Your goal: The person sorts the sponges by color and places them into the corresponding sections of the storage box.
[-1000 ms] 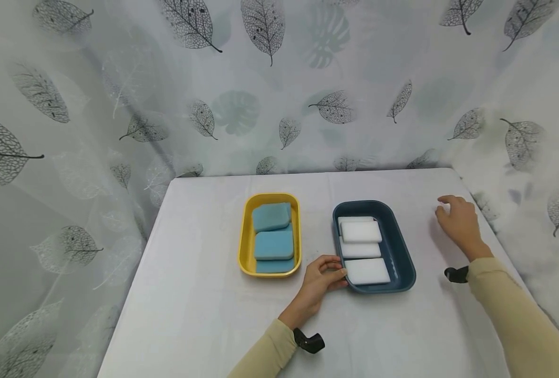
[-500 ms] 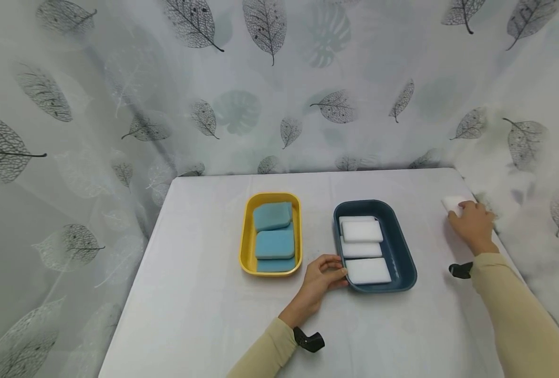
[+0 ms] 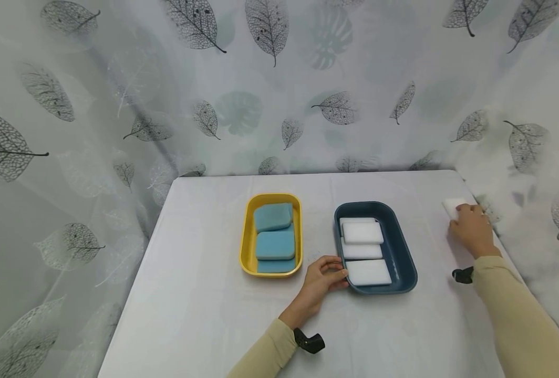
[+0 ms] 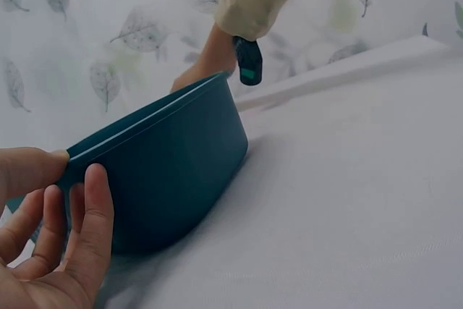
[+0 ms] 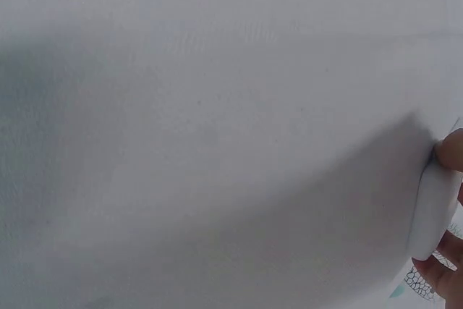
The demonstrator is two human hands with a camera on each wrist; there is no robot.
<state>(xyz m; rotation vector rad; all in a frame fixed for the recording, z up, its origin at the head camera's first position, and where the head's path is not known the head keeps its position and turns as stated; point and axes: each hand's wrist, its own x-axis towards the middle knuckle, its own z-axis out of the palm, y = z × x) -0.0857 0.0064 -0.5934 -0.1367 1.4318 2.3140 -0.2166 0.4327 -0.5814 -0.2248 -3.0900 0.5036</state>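
A dark blue tray (image 3: pixel 401 262) holds several white sponges (image 3: pixel 368 272), some stacked at its far end. My left hand (image 3: pixel 323 278) pinches the near-left part of its rim; in the left wrist view, the thumb is over the rim and the fingers are against the outer wall. At the table's right edge, my right hand (image 3: pixel 473 230) holds another white sponge (image 3: pixel 452 206), partly covered by the fingers. The right wrist view shows that sponge (image 5: pixel 432 211) on its side between thumb and fingertips at the frame's edge.
A yellow tray (image 3: pixel 247 233) with several blue sponges (image 3: pixel 275 245) stands left of the dark blue one. White cloth covers the table (image 3: pixel 189 294). Leaf-printed curtains (image 3: pixel 241 152) hang behind and along both sides.
My right hand has shifted slightly right and down, and a white sponge, not visible one second ago, now shows in it. The left hand keeps its grip on the tray rim.
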